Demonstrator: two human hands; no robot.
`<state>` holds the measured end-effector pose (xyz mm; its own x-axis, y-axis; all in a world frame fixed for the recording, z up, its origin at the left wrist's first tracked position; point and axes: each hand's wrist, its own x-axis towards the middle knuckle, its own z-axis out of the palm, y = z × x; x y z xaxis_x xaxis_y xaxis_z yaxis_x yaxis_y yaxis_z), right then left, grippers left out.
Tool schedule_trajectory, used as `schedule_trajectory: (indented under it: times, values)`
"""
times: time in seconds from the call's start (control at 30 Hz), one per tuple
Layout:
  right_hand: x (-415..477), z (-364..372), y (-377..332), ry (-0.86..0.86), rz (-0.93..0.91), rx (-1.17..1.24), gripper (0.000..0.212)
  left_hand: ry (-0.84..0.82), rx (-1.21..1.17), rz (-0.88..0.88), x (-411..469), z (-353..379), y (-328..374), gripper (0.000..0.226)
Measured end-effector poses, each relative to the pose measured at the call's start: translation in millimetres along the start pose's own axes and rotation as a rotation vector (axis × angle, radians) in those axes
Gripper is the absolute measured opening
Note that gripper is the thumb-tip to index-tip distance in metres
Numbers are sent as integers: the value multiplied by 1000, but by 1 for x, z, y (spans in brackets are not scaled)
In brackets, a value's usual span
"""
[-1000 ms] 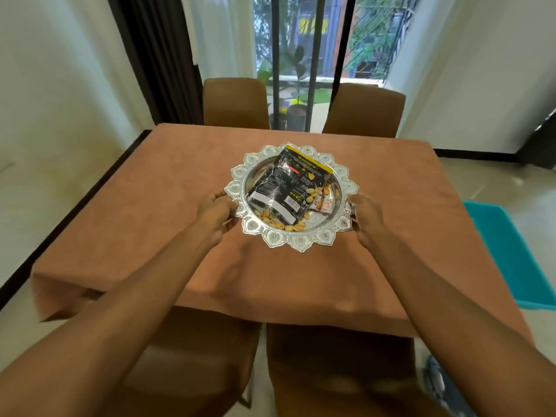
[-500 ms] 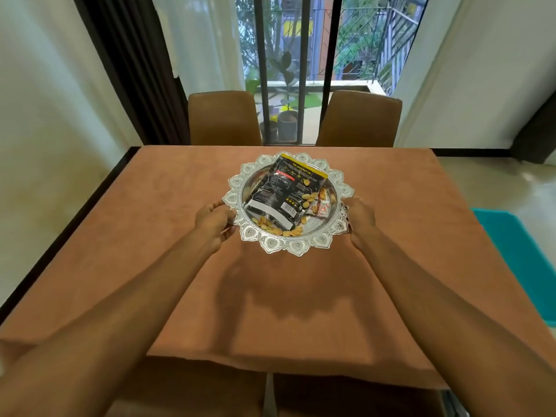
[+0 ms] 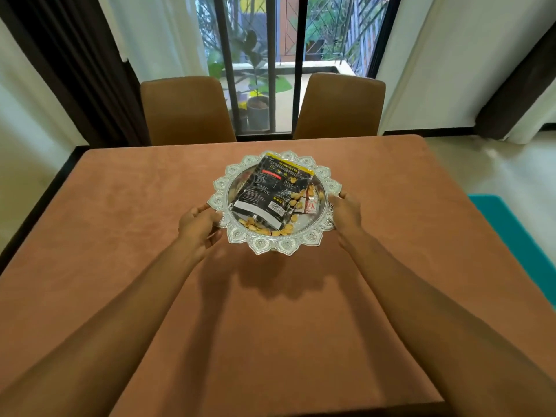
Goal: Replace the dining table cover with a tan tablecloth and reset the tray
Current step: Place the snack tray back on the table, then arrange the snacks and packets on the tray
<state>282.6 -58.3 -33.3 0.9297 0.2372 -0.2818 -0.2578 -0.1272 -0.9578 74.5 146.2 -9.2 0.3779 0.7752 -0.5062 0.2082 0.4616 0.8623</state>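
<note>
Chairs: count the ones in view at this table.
2. The left chair and the right chair stand side by side behind the far edge of the tan tablecloth. Others may be hidden below the near edge.

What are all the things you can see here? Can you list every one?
tablecloth: one, tan, covering the table.
tray: one, silver with a petal rim, mid-table.
snack packet: one, black with a yellow top, lying in the tray.
small packet: one, red and white, in the tray, partly under the black one.
snack pieces: many, yellow, in the tray; loose or bagged, cannot tell.
chairs: two, brown, far side of the table.
plant pot: one, greyish, outside the glass door.
curtains: white and dark brown, beside the door.
teal thing: one, on the floor, right.
left hand: fingers grip the tray's left edge.
right hand: grips the tray's right edge.
</note>
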Motion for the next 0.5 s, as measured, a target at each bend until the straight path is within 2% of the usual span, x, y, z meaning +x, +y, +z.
schedule_trajectory:
  times: [0.2, 0.3, 0.33, 0.43, 0.5]
  values:
    - [0, -4, 12, 18, -165, -131, 27, 39, 121, 148, 0, 5, -7, 17]
    - [-3, -5, 11, 98, -197, -264, 43, 71, 182, 231, -4, 6, -5, 22]
    - [-6, -5, 8, 146, -245, -356, 51, 114, 266, 292, -5, 5, -5, 27]
    - [-16, -2, 1, 235, -583, -674, 54, 230, 633, 597, -8, 8, -1, 43]
    - [-23, 8, -2, 151, -763, -766, 46, 181, 737, 765, -11, 17, 4, 39]
